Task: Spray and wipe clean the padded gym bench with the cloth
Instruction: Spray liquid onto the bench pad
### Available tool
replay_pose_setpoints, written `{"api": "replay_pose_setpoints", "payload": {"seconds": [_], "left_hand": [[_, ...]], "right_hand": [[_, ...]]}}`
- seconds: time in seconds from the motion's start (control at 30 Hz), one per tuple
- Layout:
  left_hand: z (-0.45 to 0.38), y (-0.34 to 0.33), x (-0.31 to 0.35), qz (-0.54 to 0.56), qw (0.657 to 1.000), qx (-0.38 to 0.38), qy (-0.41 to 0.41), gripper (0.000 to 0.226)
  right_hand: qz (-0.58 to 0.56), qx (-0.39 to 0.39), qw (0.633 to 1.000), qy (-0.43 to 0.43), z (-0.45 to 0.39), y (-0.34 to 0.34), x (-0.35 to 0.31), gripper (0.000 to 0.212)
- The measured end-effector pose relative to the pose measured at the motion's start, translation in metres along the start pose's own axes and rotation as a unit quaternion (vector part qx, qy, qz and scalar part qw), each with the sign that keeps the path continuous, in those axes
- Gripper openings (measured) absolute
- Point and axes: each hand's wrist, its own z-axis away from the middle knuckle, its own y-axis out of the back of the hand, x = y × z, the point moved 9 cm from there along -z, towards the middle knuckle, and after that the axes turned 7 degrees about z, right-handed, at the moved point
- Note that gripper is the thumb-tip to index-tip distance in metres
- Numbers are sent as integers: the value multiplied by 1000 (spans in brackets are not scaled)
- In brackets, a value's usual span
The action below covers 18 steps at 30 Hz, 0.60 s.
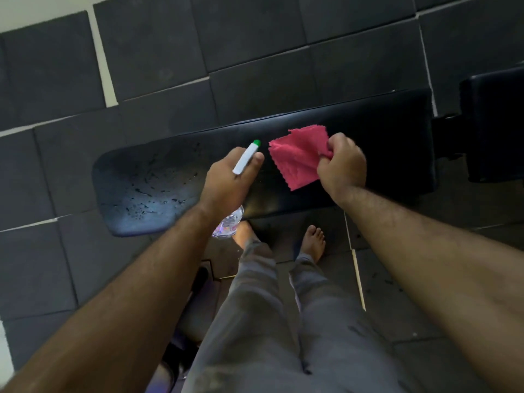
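Observation:
The black padded gym bench (382,143) runs across the middle of the view, its left end worn and speckled with wet patches. My left hand (226,180) is closed around a clear spray bottle (229,225); its white head with a green tip (246,158) points up over the pad. My right hand (341,165) pinches a pink cloth (297,157) by its right edge. The cloth hangs flat just over the pad's middle.
Dark rubber floor tiles (255,29) surround the bench. A second black pad (493,123) sits at the right edge, joined by a metal frame. My bare feet (313,242) and grey trousers are right below the bench's near edge.

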Motion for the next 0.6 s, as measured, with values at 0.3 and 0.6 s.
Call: {"api": "replay_pose_setpoints", "payload": {"seconds": [0.3,0.6], "left_hand": [[-8,-36,88,155,970,50,-178,32],[-28,-94,110,94,985,40,-138,53]], "right_hand": [[-198,118,971,57,51,57,52,23],[-196,81,977,30,83,58,98,21]]}}
